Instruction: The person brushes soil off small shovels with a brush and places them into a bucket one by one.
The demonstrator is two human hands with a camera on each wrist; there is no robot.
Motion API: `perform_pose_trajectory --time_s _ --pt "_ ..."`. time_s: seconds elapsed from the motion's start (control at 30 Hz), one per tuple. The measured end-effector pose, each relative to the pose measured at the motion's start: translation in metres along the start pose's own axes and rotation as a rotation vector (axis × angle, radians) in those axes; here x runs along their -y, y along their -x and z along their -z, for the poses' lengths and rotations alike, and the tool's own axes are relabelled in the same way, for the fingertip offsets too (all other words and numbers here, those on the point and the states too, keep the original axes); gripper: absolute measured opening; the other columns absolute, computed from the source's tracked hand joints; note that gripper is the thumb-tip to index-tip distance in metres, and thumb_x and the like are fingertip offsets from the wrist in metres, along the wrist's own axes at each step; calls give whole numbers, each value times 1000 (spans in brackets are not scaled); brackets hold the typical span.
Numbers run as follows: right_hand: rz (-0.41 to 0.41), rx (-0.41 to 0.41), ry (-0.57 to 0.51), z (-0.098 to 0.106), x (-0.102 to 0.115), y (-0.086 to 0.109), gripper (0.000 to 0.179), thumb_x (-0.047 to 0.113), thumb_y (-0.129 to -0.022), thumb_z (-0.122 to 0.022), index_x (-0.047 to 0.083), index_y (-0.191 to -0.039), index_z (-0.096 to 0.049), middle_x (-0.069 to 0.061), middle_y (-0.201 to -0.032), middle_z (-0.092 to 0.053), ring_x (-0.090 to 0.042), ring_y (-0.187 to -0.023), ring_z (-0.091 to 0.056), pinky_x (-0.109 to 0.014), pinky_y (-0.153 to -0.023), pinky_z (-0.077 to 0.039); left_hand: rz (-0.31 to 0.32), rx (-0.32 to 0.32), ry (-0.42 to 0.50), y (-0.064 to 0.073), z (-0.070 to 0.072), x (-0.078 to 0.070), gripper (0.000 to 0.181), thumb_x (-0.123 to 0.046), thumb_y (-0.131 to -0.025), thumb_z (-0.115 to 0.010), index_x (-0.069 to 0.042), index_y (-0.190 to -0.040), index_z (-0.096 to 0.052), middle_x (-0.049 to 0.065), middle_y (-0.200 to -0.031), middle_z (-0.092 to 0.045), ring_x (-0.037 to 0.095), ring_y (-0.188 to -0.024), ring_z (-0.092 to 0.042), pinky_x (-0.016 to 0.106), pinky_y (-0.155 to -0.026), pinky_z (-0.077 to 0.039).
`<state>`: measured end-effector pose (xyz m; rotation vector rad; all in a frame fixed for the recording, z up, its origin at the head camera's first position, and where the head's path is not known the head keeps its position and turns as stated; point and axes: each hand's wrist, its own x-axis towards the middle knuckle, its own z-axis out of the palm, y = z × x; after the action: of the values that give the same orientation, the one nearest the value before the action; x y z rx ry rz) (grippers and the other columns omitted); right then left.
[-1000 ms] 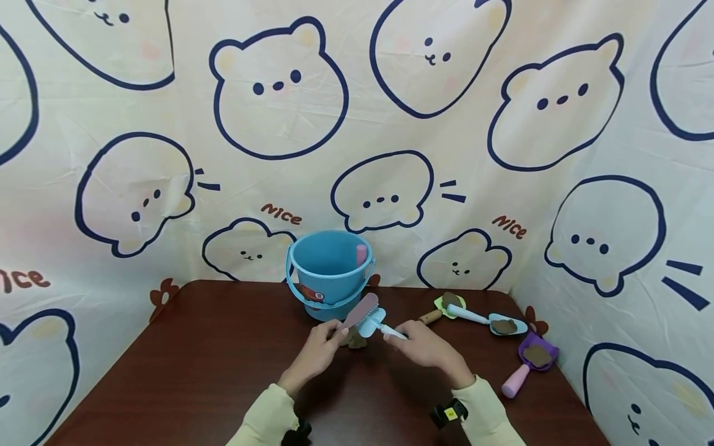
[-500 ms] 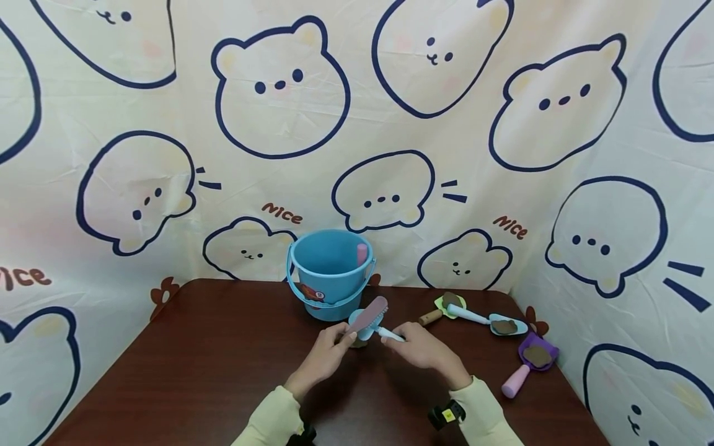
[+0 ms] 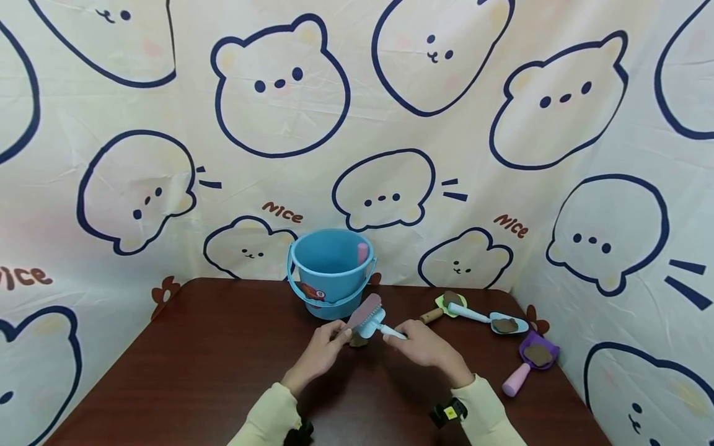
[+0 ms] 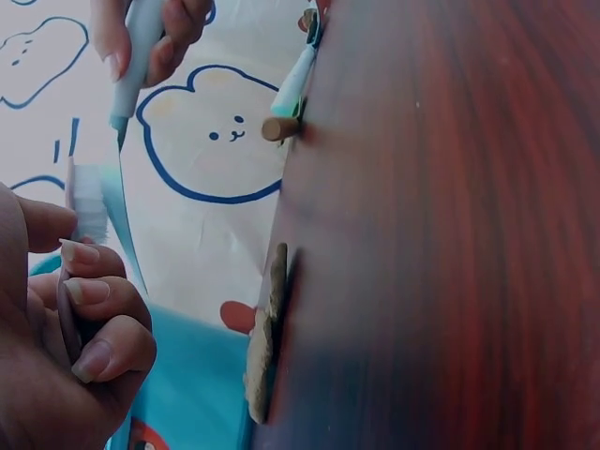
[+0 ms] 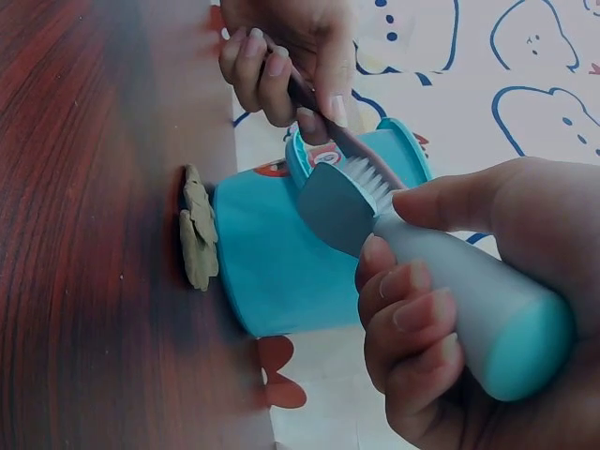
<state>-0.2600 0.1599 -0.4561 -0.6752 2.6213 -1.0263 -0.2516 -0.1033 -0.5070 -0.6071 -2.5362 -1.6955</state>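
My left hand [image 3: 317, 358] grips a brush [image 3: 364, 310] with a mauve back and white bristles. In my right hand [image 3: 428, 348] is the handle of a small light-blue toy shovel [image 5: 342, 208], its fingers curled round it. The bristles [image 5: 368, 178] meet the shovel's blade in the right wrist view. Both tools are held up above the table. Below them, a flat greenish-brown lump [image 5: 198, 232] like clay or damp sand lies on the table; in the head view the tools partly hide it.
A blue bucket [image 3: 326, 282] with a pink handle end inside stands behind the hands. At right lie a green shovel [image 3: 431, 316], a light-blue shovel [image 3: 471, 314] and a purple shovel [image 3: 516, 379], each bearing brown material. A patterned cloth [image 3: 385, 133] encloses the dark table [image 3: 195, 359].
The brush and left hand shifted right across the shovel's blade, then back left and slightly up. The right hand has hardly moved and still holds the shovel.
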Motion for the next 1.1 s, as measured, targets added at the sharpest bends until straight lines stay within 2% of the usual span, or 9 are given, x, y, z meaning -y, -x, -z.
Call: perform_pose_trajectory --time_s 0.27,0.63,0.93,1.1 --pt "-3 -5 7 4 -1 1 40 40 -104 -56 11 -79 -65 1 -58 -42 -13 -50 -37 -26 -48 -34 22 -19 -15 -2 8 8 31 -25 -108 -49 4 -104 -61 0 -73 -45 13 -65 -45 28 -62 -39" --pt "6 -7 -1 8 3 4 40 40 -104 -55 11 -79 -65 2 -58 -42 -13 -50 -37 -26 -49 -34 60 -66 -61 -5 15 20 31 -21 -108 -49 4 -94 -58 0 -68 -41 13 -61 -42 29 -62 -38" --pt "21 -8 -8 9 3 5 42 40 -104 -55 11 -75 -63 2 -57 -41 -13 -49 -35 -26 -49 -33 84 -84 -60 -5 19 23 27 -19 -108 -50 4 -98 -60 0 -69 -42 15 -63 -42 29 -61 -37" --pt "23 -6 -5 10 2 5 42 40 -105 -55 11 -75 -62 2 -58 -40 -12 -50 -35 -26 -49 -33 68 -89 -57 -6 20 23 29 -21 -108 -50 4 -98 -60 0 -69 -42 15 -62 -43 29 -60 -37"
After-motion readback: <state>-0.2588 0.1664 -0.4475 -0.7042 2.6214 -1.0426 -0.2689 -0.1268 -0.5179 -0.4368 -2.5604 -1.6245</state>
